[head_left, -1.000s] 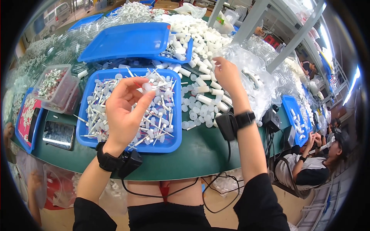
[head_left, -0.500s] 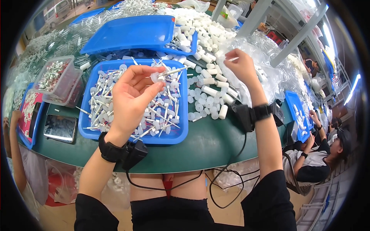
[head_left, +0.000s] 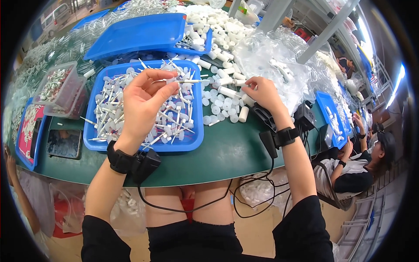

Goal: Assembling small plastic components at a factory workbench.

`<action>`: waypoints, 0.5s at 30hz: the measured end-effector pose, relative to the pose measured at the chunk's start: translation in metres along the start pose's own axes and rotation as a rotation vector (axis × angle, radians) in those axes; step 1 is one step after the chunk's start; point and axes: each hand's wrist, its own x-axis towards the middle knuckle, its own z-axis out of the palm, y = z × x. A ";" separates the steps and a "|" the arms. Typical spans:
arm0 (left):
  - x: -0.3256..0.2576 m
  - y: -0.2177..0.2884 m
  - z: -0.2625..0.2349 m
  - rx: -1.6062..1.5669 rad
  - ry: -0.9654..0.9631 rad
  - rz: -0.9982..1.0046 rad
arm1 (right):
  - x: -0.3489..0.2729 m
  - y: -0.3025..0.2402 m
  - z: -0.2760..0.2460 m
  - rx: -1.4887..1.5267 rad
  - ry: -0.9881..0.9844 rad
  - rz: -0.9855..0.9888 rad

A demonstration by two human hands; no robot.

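My left hand (head_left: pixel 144 105) is closed in a pinch above the blue tray (head_left: pixel 144 147). Between its thumb and fingers is a thin white rod with a translucent disc (head_left: pixel 188 81), pointing right. Many similar rods with frosted discs (head_left: pixel 124 102) fill that tray. My right hand (head_left: pixel 264 92) reaches into the loose parts right of the tray. Its thumb and fingertips are drawn together beside a white cylinder (head_left: pixel 238 82); whether anything is gripped is hidden. Loose translucent discs (head_left: pixel 226 104) and white cylinders (head_left: pixel 243 114) lie around it. Each wrist wears a black strapped device.
Behind the tray sit a tilted blue tray (head_left: pixel 135 35), heaped white cylinders (head_left: pixel 214 17) and clear plastic bags (head_left: pixel 262 52). Clear tubs (head_left: pixel 56 89) and a phone (head_left: pixel 64 143) are at left. Cables (head_left: pixel 238 196) hang off the table's front. A co-worker (head_left: pixel 358 168) works at right.
My right hand has come down and left onto the loose cylinders and discs. My left hand keeps its rod over the tray. The whole view has shifted slightly.
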 end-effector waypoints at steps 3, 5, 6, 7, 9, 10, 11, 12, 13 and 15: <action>0.001 0.003 0.003 -0.002 -0.001 -0.002 | 0.007 0.001 0.004 -0.054 -0.068 0.028; 0.001 0.004 0.004 0.005 0.011 0.001 | 0.005 0.002 0.008 -0.056 -0.059 0.038; 0.001 0.004 0.004 0.019 0.006 0.001 | 0.005 0.000 0.009 -0.060 -0.049 0.042; 0.000 0.003 0.004 0.033 0.000 0.001 | 0.004 -0.001 0.011 -0.059 -0.050 0.043; 0.000 0.004 0.002 0.056 -0.011 -0.016 | 0.001 -0.005 0.014 -0.038 0.032 0.069; 0.000 0.004 0.002 0.080 -0.023 -0.032 | -0.001 -0.005 0.015 -0.039 0.035 0.071; 0.000 0.004 0.002 0.079 -0.027 -0.030 | -0.002 -0.003 0.017 0.072 0.124 0.121; 0.000 0.002 0.002 0.083 -0.034 -0.033 | -0.003 -0.002 0.019 0.185 0.212 0.169; 0.000 0.001 0.002 0.088 -0.042 -0.035 | -0.003 -0.001 0.018 0.186 0.215 0.170; 0.000 0.001 0.004 0.087 -0.049 -0.032 | -0.004 -0.003 0.014 0.331 0.272 0.184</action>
